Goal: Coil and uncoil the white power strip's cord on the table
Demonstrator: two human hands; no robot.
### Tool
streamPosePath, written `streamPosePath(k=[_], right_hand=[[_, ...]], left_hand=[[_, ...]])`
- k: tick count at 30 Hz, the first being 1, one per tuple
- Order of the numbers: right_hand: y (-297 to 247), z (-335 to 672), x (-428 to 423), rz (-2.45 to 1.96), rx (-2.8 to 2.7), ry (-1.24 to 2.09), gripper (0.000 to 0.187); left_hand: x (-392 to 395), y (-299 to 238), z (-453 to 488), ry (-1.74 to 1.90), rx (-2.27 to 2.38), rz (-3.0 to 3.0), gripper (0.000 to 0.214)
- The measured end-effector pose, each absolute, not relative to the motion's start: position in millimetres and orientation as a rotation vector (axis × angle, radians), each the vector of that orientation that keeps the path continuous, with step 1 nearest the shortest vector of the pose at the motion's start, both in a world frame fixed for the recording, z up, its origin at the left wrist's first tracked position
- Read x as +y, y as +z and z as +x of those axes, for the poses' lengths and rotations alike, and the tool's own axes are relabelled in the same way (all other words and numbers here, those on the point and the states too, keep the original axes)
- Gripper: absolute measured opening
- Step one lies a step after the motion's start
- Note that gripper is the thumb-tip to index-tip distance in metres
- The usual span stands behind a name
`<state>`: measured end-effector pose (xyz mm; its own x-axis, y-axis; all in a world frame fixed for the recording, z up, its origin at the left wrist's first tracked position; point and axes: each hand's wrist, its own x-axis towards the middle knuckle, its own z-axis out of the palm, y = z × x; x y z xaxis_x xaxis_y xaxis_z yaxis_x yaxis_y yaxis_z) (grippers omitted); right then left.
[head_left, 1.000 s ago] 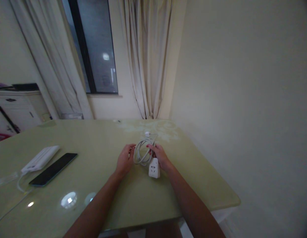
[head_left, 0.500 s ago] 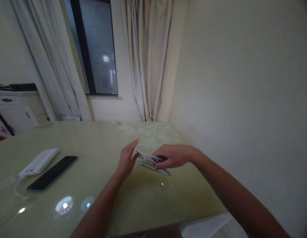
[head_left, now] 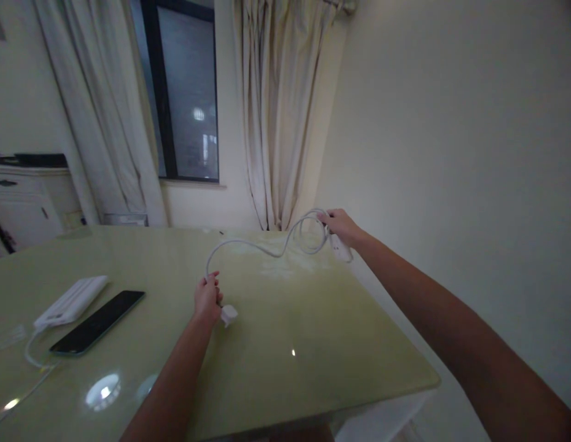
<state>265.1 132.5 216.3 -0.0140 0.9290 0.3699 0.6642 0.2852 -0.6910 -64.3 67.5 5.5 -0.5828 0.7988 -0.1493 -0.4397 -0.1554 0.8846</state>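
Note:
A white power cord (head_left: 279, 255) stretches in a wavy line between my two hands above the table. My left hand (head_left: 208, 298) is closed around the cord near its end, where a white plug (head_left: 229, 315) sticks out below the fingers. Farther off to the right, my right hand (head_left: 339, 224) grips a few loose loops of the same cord. Just under that hand hangs a white block that looks like a power strip (head_left: 341, 249), partly hidden by the hand and wrist.
On the left of the glossy table (head_left: 285, 393) lie a black-screened phone (head_left: 99, 323) and a white power bank (head_left: 72, 301) with a thin white cable (head_left: 30, 353). A wall (head_left: 451, 153) borders the right side. Curtains (head_left: 276, 123) hang at the back.
My hands have moved apart, the right one up and away, the left one down and left. The bundled cord has opened out between them. My left hand has closed on the cord's plug end.

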Motion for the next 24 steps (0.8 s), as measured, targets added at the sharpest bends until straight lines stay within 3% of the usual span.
streamPosePath(k=[6, 11, 13, 17, 20, 24], right_hand=[[210, 242, 165, -1.297, -1.128, 0.678, 0.019], [224, 222, 170, -1.247, -1.263, 0.761, 0.017], [230, 218, 171, -1.295, -1.404, 0.691, 0.021], [239, 217, 171, -1.481, -1.979, 0.522, 0.017], [242, 223, 170, -1.544, -2.399, 0.44, 0.013], [248, 228, 176, -1.568, -2.369, 0.192, 0.013]], left_hand=[[68, 9, -70, 1.867, 1.341, 0.511, 0.052], [49, 17, -55, 2.078, 1.71, 1.432, 0.038], [41, 17, -47, 1.863, 1.79, 1.96, 0.032], [37, 10, -29, 1.073, 1.727, 2.625, 0.028], [39, 4, -19, 0.596, 1.768, 2.672, 0.029], [39, -1, -12, 0.404, 1.98, 2.36, 0.026]])
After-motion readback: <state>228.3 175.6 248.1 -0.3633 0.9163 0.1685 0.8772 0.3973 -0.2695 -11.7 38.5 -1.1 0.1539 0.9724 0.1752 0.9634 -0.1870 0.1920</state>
